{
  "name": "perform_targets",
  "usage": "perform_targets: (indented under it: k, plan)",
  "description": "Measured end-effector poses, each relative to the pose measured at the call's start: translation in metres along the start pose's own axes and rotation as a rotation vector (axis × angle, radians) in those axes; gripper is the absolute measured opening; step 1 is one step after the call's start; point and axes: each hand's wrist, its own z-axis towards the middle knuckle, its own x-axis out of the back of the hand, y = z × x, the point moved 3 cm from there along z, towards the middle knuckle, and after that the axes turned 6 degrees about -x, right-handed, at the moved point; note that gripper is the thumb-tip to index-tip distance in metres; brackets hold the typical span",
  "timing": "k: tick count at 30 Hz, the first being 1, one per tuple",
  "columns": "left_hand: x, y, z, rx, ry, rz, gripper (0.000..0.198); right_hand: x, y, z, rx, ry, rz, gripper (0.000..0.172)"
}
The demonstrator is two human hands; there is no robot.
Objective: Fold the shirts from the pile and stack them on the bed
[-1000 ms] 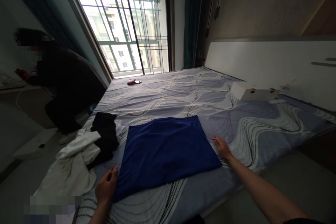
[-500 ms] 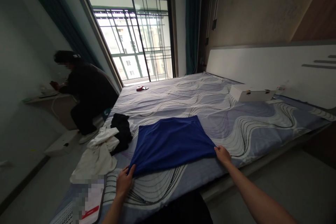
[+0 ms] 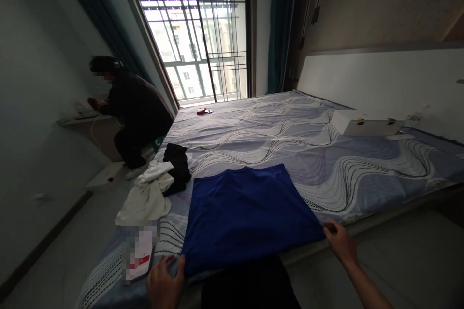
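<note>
A dark blue garment [image 3: 246,212] lies spread on the bed, its near edge reaching the bed's front edge; its exact kind is hard to make out. My left hand [image 3: 166,280] is at its near left corner, thumb touching the cloth and fingers apart from it. At the near right corner, my right hand [image 3: 340,244] pinches the cloth between thumb and fingers. A crumpled white cloth [image 3: 147,198] and a black cloth [image 3: 177,166] lie left of the blue garment. Close to my left hand is a flat pale packet [image 3: 142,253] with a red mark.
The bed [image 3: 308,154] has a wavy-patterned sheet. A white box [image 3: 366,123] and a plastic bottle [image 3: 415,118] are by the headboard [image 3: 369,75]. Small red and white items [image 3: 203,111] lie at the far edge. Another person [image 3: 136,106] sits at a small table [image 3: 83,120] on the left.
The blue garment has come nearer to me and lies flatter, with its near edge at the bed's edge. My left hand has loosened its grip. The view has tilted down.
</note>
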Motion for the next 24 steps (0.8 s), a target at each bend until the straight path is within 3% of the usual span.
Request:
perform_targets:
  k: [2, 4, 8, 10, 12, 15, 19, 24]
  plan:
    - [-0.004, 0.031, 0.012, -0.102, 0.059, 0.019, 0.052, -0.006, -0.034, -0.009, 0.142, 0.096, -0.06, 0.051]
    - [-0.02, 0.074, 0.03, -0.252, 0.027, -0.018, 0.049, -0.026, -0.085, -0.02, 0.304, 0.045, -0.071, 0.054]
    - [-0.083, 0.162, 0.065, -0.625, -0.244, -0.123, 0.053, -0.092, -0.195, -0.047, 0.51, -0.28, -0.147, 0.064]
    - [-0.117, 0.186, 0.076, -0.729, -0.389, -0.087, 0.056, -0.126, -0.232, -0.054, 0.574, -0.442, -0.218, 0.068]
    - [-0.145, 0.192, 0.086, -0.748, -0.474, -0.007, 0.06, -0.153, -0.253, -0.051, 0.603, -0.525, -0.278, 0.069]
    - [-0.167, 0.176, 0.107, -0.672, -0.462, 0.106, 0.061, -0.174, -0.265, -0.027, 0.605, -0.513, -0.305, 0.071]
    - [-0.171, 0.15, 0.143, -0.522, -0.421, 0.161, 0.059, -0.182, -0.269, 0.018, 0.582, -0.463, -0.33, 0.074]
    - [-0.175, 0.138, 0.192, -0.376, -0.465, 0.182, 0.06, -0.194, -0.274, 0.066, 0.554, -0.419, -0.369, 0.069]
